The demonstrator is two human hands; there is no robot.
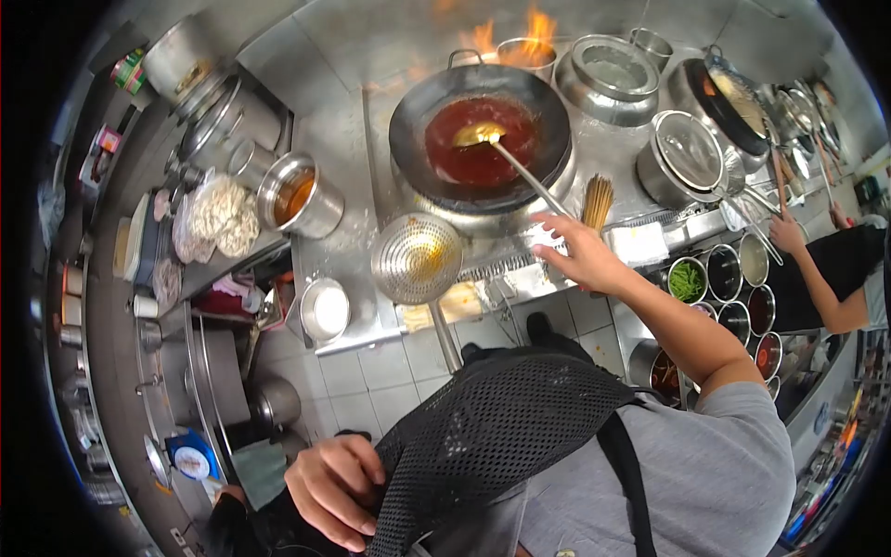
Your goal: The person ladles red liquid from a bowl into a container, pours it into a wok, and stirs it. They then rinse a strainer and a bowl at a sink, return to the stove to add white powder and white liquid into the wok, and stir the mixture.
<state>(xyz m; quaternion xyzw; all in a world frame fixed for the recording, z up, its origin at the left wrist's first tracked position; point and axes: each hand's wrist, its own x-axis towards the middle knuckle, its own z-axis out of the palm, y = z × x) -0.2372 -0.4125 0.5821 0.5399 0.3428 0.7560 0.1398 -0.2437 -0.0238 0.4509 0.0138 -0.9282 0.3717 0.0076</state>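
A dark wok (548,148) holds red liquid, with a ladle (524,169) resting in it. My right hand (580,252) is just beside the end of the ladle's handle, its fingers spread and nothing in them. Low in the view, my left hand (336,487) is near the black mesh cloth at my body, its fingers loosely curled; whether they hold anything cannot be made out. A perforated strainer (417,258) lies at the stove's front edge, its handle pointing toward me. A bamboo brush (597,201) stands right of the wok.
Flames (536,37) rise behind the wok. A metal pot of brown liquid (302,197) and a small white-filled pot (325,311) are at the left. Nested strainers (687,151) and ingredient containers (724,271) are at the right. Another person's arm (817,278) reaches in there.
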